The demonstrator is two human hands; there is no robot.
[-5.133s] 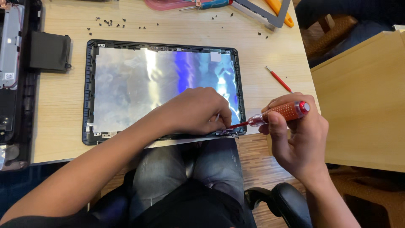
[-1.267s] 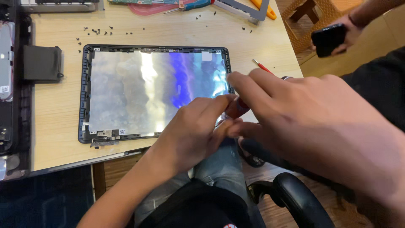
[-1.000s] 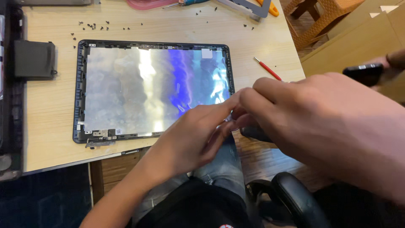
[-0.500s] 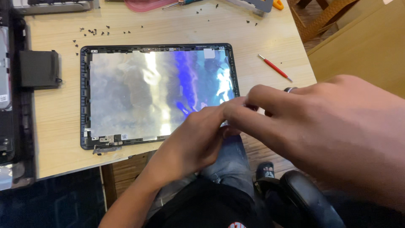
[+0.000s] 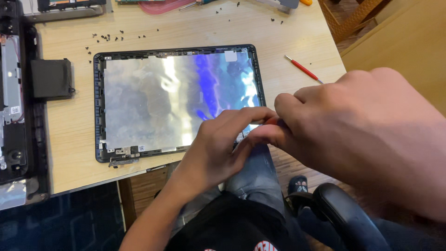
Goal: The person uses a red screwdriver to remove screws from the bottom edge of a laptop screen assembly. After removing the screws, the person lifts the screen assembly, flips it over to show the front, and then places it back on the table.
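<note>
- The laptop lid (image 5: 179, 100), a thin dark plastic frame backed with shiny crinkled foil, lies flat on the wooden counter (image 5: 74, 130), its near right corner at the counter's front edge.
- The left hand (image 5: 218, 148) rests on that near right corner, its fingers (image 5: 246, 115) stretched along the rim and pinched against the fingertips of the other hand.
- The right hand (image 5: 362, 135) comes in from the right, very close to the camera, fingers (image 5: 283, 104) curled tight at the same corner. Whether something small is held between the two hands cannot be told; the contact point is hidden.
- The lid looks light and stiff, yet it would likely flex and crack if twisted. The foil seems thin and easy to tear or crease, so the plastic rim is the safer place to take hold, not the silver face.
- A small metal hinge bracket (image 5: 121, 160) sticks out at the near left corner.
- Tiny dark screws (image 5: 104, 39) are scattered loosely beyond the lid; they would roll easily.
- A slim red screwdriver (image 5: 302, 69) lies to the right, apart from both hands.
- A black rectangular part (image 5: 51, 79) sits to the left, beside an opened laptop base (image 5: 16, 107).
</note>
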